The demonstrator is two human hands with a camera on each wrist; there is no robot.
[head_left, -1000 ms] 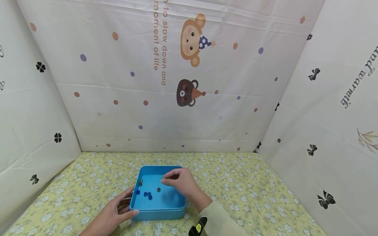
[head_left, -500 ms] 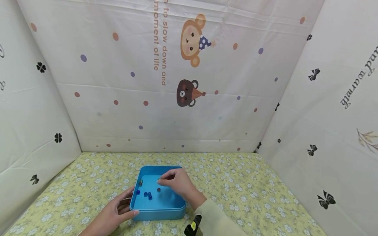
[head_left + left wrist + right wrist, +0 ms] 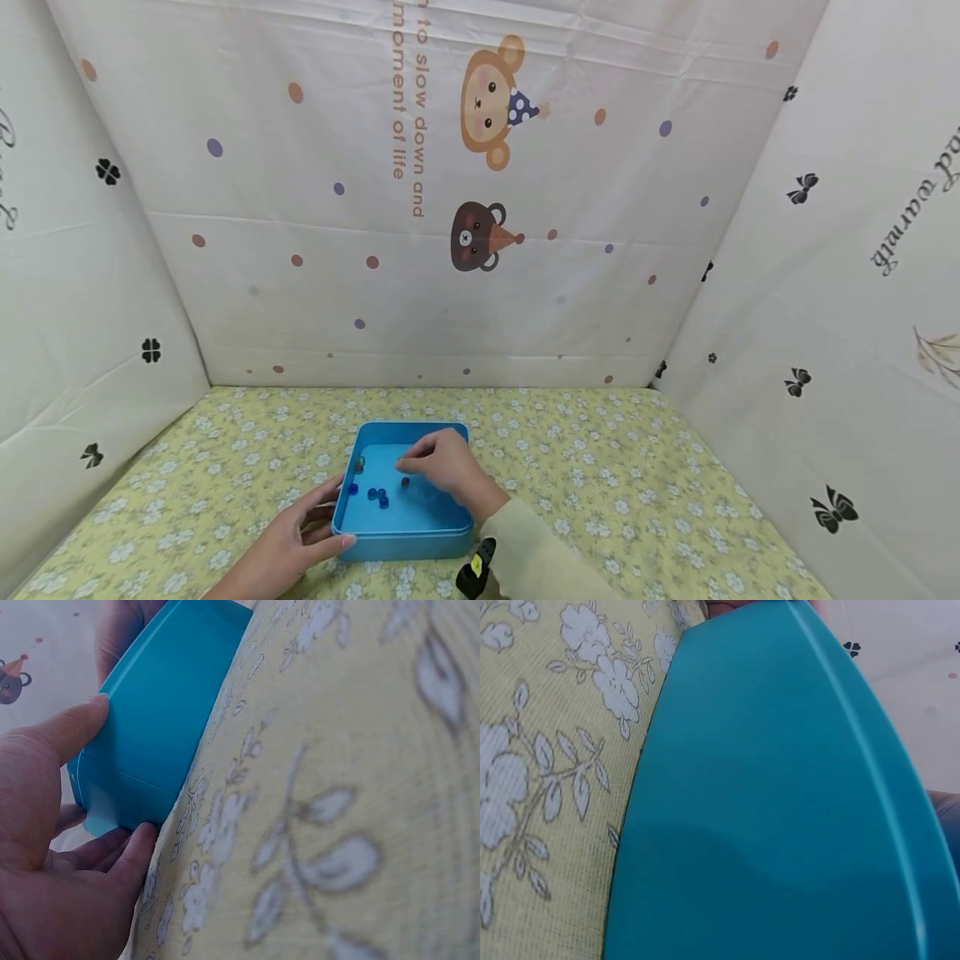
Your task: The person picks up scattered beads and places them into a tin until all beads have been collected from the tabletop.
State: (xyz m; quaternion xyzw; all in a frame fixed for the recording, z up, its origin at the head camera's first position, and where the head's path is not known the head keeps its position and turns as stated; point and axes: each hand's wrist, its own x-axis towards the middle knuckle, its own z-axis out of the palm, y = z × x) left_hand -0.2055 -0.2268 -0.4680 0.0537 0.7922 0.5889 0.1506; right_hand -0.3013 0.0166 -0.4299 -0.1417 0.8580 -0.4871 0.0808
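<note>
In the head view a blue box (image 3: pixel 405 546) without a lid stands on the table. My left hand (image 3: pixel 288 537) grips its front left corner, thumb on the front wall and fingers round the left side; the left wrist view shows the same blue wall (image 3: pixel 161 712). Inside lie several blue marbles (image 3: pixel 372 493), a dark reddish marble (image 3: pixel 405 482) and greenish-amber marbles (image 3: pixel 360 464) by the left wall. Over the box, my right hand (image 3: pixel 446 467) has thumb and forefinger pinched together, apparently on a small marble mostly hidden by the fingertips. In the right wrist view the box wall (image 3: pixel 765 772) blocks the fingertips.
A yellow flowered cloth (image 3: pixel 600 483) covers the table. White printed sheets hang at the back (image 3: pixel 420 333) and along both sides. A black strap (image 3: pixel 474 571) with a yellow mark is on the right wrist.
My right hand has shifted slightly left and lower over the box, its pinch kept; a greenish speck seen earlier at its fingertips is now hidden. The left hand and box have stayed put.
</note>
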